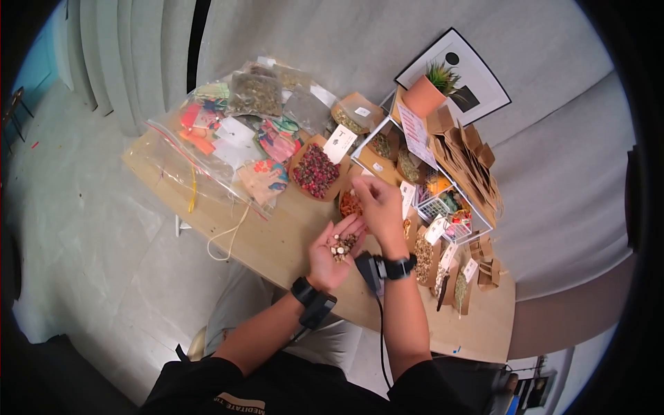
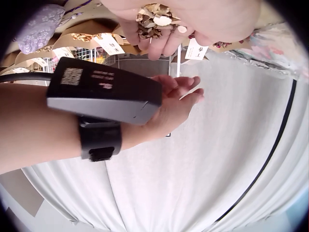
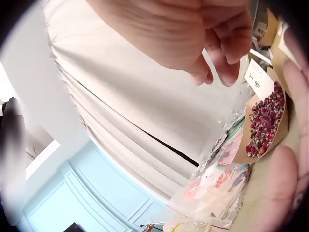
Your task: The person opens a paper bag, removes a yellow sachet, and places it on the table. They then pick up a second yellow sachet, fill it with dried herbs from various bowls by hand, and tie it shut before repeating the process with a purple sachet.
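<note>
My left hand is held palm up over the near side of the table, fingers extended. On its palm lies a small heap of dried herb pieces, brown and tan with several white slices, also visible in the left wrist view. Just above and to the right hovers my right hand, its fingers bent loosely. A gap shows between its thumb and fingers in the right wrist view, with nothing seen in it. Behind the hands are a paper tray of dark red dried buds and a partly hidden tray of orange pieces.
At left lies a clear zip bag of colourful pouches, beside a bag of dried herbs. A white-framed rack, a potted plant and brown paper bags stand at right. Labelled herb trays line the right side.
</note>
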